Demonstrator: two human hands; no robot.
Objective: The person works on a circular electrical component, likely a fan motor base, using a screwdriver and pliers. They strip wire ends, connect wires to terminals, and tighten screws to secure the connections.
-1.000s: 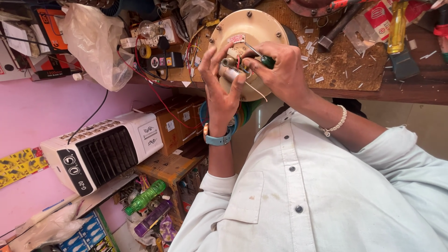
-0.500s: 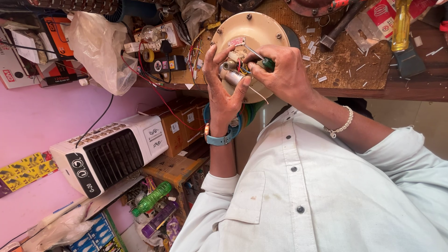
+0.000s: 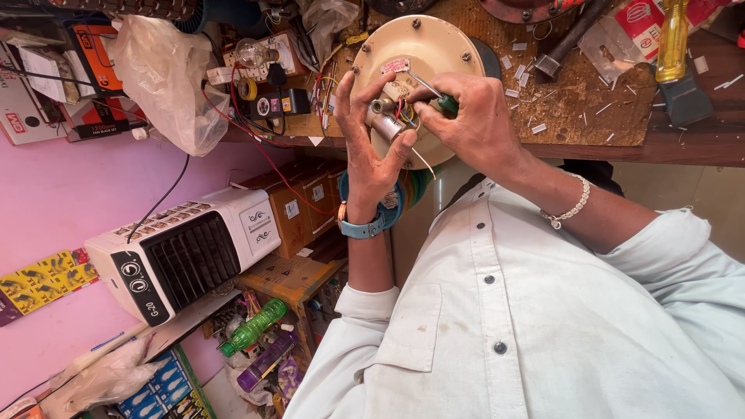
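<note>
A round cream fan motor housing (image 3: 423, 43) lies on the wooden workbench (image 3: 683, 143). My left hand (image 3: 371, 147), with a blue watch on the wrist, pinches a small grey cylinder part (image 3: 386, 124) with coloured wires against the front of the housing. My right hand (image 3: 473, 116), with a bead bracelet on the wrist, grips a small green-handled screwdriver (image 3: 446, 102). Its metal tip points at the wires by the cylinder. The two hands touch over the part, and the fingers hide most of the wiring.
A yellow-handled screwdriver (image 3: 671, 31) and metal scraps lie on the bench at right. A plastic bag (image 3: 167, 70), a bulb and tangled wires sit at the left end. Below stand a white air cooler (image 3: 186, 252), cardboard boxes (image 3: 303, 206) and a green bottle (image 3: 252, 327).
Both hands stay on the housing with the same grips. My left fingers have shifted slightly around the cylinder part, and the view has drifted a little.
</note>
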